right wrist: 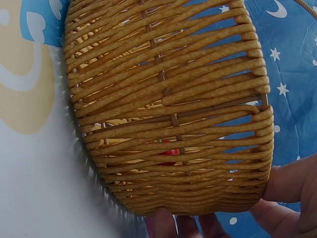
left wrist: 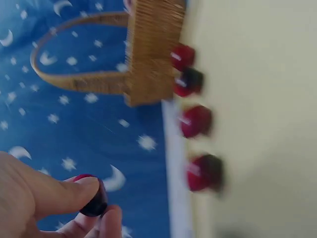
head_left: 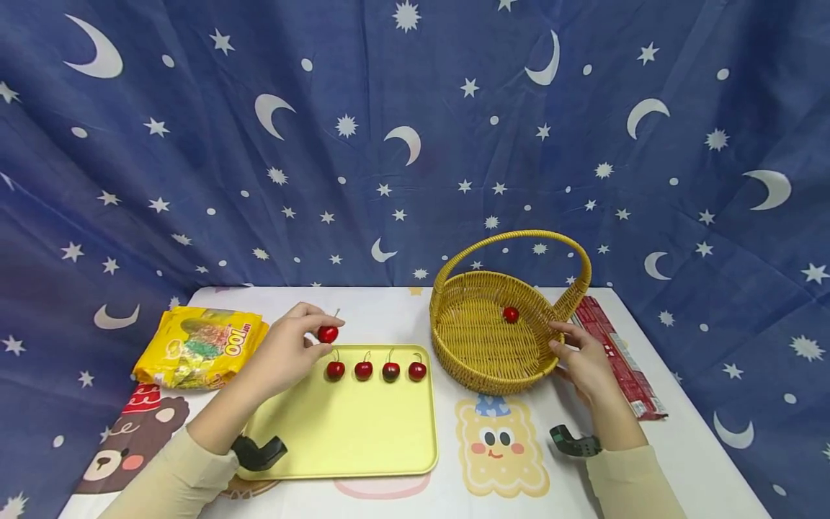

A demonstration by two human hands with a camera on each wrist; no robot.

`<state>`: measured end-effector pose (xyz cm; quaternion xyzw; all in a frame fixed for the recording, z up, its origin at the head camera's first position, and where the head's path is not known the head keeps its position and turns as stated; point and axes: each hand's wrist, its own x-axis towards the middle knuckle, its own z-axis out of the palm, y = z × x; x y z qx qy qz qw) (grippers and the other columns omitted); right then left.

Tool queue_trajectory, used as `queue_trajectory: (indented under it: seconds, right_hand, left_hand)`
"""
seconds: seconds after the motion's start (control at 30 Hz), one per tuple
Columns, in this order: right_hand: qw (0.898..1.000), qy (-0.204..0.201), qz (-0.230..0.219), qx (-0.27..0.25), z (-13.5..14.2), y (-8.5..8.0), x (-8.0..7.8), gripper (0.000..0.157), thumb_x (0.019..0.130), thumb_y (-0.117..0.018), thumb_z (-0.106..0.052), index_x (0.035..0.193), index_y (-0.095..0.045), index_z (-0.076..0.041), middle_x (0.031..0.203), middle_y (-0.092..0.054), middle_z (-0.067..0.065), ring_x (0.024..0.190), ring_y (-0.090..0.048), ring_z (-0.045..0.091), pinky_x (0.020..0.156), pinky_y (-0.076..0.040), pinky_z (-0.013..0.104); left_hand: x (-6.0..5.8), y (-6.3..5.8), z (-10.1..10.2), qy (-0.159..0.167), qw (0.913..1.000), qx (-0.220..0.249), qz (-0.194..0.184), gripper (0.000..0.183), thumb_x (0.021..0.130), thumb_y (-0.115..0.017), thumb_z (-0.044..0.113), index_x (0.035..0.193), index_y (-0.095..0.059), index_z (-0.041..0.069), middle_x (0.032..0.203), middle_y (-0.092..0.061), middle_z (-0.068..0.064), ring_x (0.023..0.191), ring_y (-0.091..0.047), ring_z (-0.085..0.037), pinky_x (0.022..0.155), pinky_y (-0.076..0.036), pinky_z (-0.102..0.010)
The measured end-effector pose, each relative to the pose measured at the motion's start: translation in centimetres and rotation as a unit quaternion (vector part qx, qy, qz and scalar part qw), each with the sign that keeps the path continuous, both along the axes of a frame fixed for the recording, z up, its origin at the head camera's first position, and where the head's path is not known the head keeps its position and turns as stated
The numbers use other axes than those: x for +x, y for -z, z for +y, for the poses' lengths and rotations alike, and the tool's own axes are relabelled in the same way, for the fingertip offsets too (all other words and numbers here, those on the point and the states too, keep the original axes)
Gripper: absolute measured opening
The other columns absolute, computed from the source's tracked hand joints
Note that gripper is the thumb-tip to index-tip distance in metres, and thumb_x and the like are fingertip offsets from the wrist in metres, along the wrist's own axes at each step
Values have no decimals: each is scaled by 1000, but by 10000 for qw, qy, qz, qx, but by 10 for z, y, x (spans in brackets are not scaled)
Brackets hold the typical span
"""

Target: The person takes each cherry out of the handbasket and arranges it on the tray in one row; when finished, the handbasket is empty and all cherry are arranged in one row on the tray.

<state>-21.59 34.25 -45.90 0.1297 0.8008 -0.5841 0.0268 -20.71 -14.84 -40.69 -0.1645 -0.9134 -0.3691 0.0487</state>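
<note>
My left hand (head_left: 288, 353) pinches a red cherry (head_left: 328, 334) between thumb and fingers, above the far edge of a yellow tray (head_left: 350, 432). The left wrist view shows this cherry (left wrist: 94, 198) at the fingertips. Several cherries (head_left: 364, 370) with stems lie in a row along the tray's far side. To the tray's right stands a woven basket (head_left: 447, 353) with an arched handle, and one cherry (head_left: 511, 314) lies inside it. My right hand (head_left: 583, 364) grips the basket's right rim; in the right wrist view, fingers curl against the woven wall (right wrist: 173, 124).
A yellow snack bag (head_left: 201, 346) lies left of the tray. Behind my right hand, a flat red package (head_left: 619, 360) rests along the table's right side. The white tablecloth (head_left: 519, 504) carries cartoon prints, and a blue star-and-moon curtain (head_left: 415, 144) hangs behind the table.
</note>
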Motion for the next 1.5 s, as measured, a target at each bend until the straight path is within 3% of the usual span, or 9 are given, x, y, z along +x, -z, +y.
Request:
queue_trajectory:
  seconds: [0.13,0.23,0.43,0.7,0.9,1.0,1.17,1.37,1.5]
  right_hand:
    - [10000,8,-10,-32,0,1,0,52,111,-54,-11,161,-45,-6,158,-42,27,136,-57,36,105,-59,51]
    - [10000,21,-8,-66,-1,0,0,52,111,-53,-10,162,-44,-6,157,-42,26,136,-57,36,104,-60,49]
    - [10000,4,47,-54,0,-1,0,52,110,-56,-10,161,-45,-5,154,-44,26,120,-64,22,93,-63,39]
    - [10000,8,59,-24,-3,1,-2,51,110,-54,-9,160,-47,-6,153,-44,26,126,-62,31,94,-62,39]
    - [10000,21,37,-16,-2,-2,-1,51,111,-54,-9,161,-46,-7,154,-43,26,126,-61,30,94,-62,38]
    - [10000,-13,42,24,-1,-1,0,51,111,-54,-9,161,-46,-6,154,-43,27,124,-62,28,95,-63,39]
    - [10000,-43,24,-6,0,1,1,51,111,-54,-9,161,-46,-6,153,-43,26,123,-63,26,97,-62,41]
    - [10000,5,27,4,0,3,0,51,110,-54,-10,160,-47,-6,152,-43,25,126,-61,29,99,-61,45]
    - [10000,-6,42,22,1,2,-1,50,110,-55,-10,160,-47,-6,152,-43,25,124,-62,27,97,-61,42]
  left_hand:
    - [1,30,-24,-266,9973,-490,-487,38,94,-78,0,130,-77,11,121,-67,-12,96,-65,-22,80,-53,-33]
    - [0,48,-31,-287,9937,-841,-676,35,94,-79,3,127,-77,12,115,-68,-11,88,-59,-21,77,-49,-34]
    - [-2,66,-31,-192,9885,-1266,-800,30,91,-82,4,119,-76,11,105,-66,-8,85,-55,-20,76,-48,-35]
    - [-2,63,-32,-221,9858,-1416,-870,36,88,-85,4,123,-78,11,104,-65,-11,87,-55,-22,76,-48,-36]
    - [2,29,-27,-354,9878,-1353,-684,42,88,-82,3,130,-76,9,116,-67,-20,94,-62,-28,79,-53,-41]
    - [4,8,-9,-163,9914,-1176,-550,44,90,-81,4,133,-74,10,120,-68,-18,94,-64,-26,79,-55,-41]
    - [6,-12,44,731,9955,-491,-345,47,91,-84,6,135,-73,17,125,-71,-3,101,-68,-20,82,-57,-34]
    - [-12,-18,126,2059,9765,311,-563,48,96,-79,8,142,-67,16,133,-71,-3,121,-68,-25,100,-59,-39]
    - [-37,-8,184,2434,9650,347,-914,53,98,-78,11,149,-61,16,142,-69,-8,132,-65,-27,111,-55,-42]
